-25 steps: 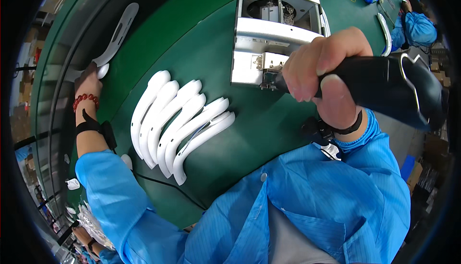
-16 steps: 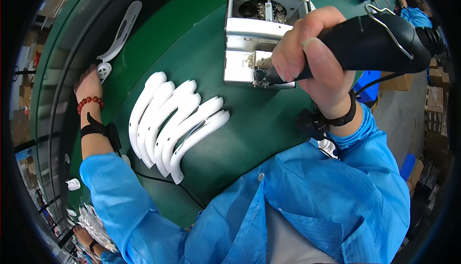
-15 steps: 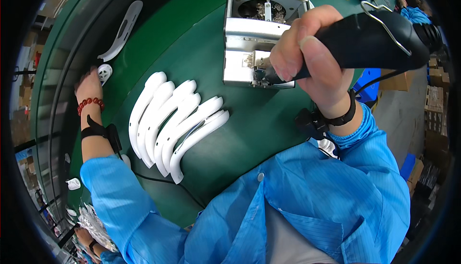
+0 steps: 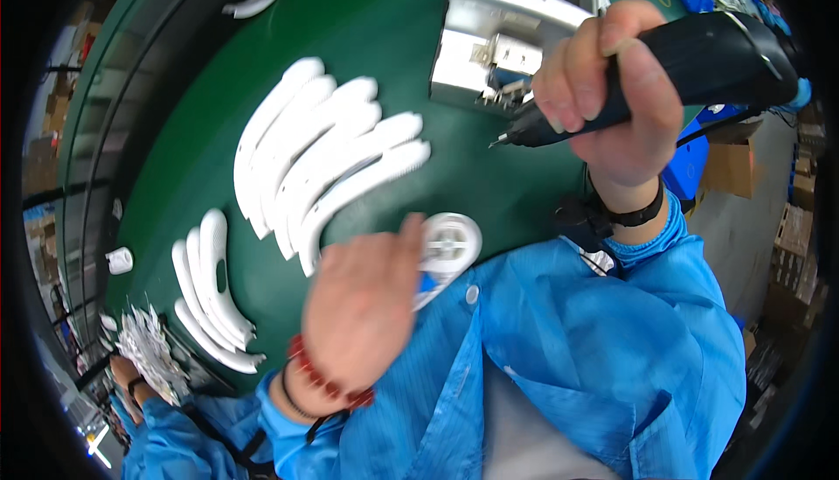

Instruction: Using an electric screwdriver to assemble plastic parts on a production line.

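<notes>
One round-ended white part sits near the person's shirt, against the blurred left hand — its grip cannot be told. The right hand wraps one black screwdriver, beside one metal machine; six curved white pieces lie fanned leftward.

The black driver at right is smooth plastic with a soft sheen, its tip metal. The far box is shiny bare metal. White curved pieces are smooth plastic; the near round-ended piece, blurred, is probably plastic too. The green table is smooth, the jacket thin cloth.
</notes>
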`<act>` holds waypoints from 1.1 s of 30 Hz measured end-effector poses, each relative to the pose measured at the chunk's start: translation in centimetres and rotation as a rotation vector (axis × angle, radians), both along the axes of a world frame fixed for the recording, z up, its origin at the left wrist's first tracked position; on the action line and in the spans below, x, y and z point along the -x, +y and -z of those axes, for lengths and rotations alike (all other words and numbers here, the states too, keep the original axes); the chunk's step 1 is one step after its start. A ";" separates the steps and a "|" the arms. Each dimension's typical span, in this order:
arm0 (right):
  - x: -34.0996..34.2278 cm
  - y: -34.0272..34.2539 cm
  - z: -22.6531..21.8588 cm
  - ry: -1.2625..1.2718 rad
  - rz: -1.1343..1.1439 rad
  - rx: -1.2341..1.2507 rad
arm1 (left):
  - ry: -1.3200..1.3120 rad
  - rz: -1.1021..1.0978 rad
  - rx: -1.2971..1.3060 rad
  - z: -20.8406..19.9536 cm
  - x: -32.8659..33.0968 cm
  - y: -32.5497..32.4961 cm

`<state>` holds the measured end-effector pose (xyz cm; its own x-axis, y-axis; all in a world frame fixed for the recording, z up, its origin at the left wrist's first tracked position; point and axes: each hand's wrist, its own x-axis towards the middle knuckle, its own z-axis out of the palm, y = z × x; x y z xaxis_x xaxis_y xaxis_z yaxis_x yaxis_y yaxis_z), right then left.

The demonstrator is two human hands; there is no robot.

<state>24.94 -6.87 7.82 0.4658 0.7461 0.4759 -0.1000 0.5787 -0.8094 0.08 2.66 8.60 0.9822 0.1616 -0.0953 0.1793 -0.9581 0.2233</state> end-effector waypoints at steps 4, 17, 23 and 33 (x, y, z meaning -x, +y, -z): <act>2.2 -0.9 0.1 -0.003 -0.100 -0.019 | -0.040 -0.004 0.092 4.2 -1.3 -2.9; 7.0 -3.3 2.5 -0.030 -0.147 0.140 | -0.163 -0.269 0.190 6.5 0.9 -3.5; 6.8 -3.2 3.3 -0.100 -0.165 0.169 | -0.198 -0.277 0.233 6.7 0.9 -3.2; 7.1 -3.2 3.1 -0.165 -0.218 0.191 | -0.236 -0.264 0.219 6.8 0.8 -3.1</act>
